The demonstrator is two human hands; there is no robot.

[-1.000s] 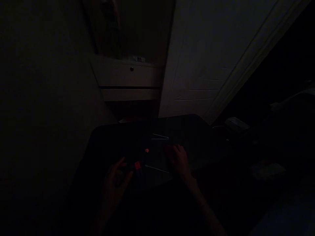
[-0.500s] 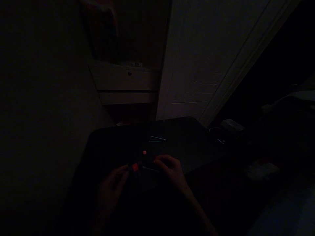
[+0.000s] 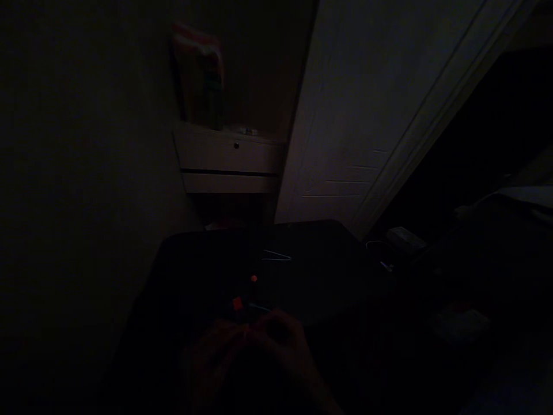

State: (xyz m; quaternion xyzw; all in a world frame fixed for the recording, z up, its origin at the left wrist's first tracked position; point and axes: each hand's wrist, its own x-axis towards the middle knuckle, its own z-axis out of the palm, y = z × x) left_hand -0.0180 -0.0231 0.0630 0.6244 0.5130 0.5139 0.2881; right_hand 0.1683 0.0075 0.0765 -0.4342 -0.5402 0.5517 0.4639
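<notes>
The room is very dark. My left hand (image 3: 213,349) and my right hand (image 3: 283,340) meet at the fingertips low over the dark table. Both are pinched closed around a small orange piece (image 3: 246,328), too dim to name. Just beyond them lies a red-orange block-like piece (image 3: 237,303) with a dark part by it. Right of that is a thin pale rod (image 3: 260,307), partly behind my right hand. A small orange-topped piece (image 3: 254,279) stands farther off, and past it lies a V-shaped pair of thin metal arms, like tweezers (image 3: 277,256).
The dark tabletop (image 3: 319,271) has rounded far corners. Behind it are a pale drawer unit (image 3: 254,158) with a red-and-white bag (image 3: 199,69) on top, and a white door (image 3: 345,115). A pale box (image 3: 405,239) sits to the right beyond the table.
My hands have come together and nearer to me; before, they were apart, the right with a small red bit at its fingertips, the left beside the red-orange piece. The view has tilted up slightly.
</notes>
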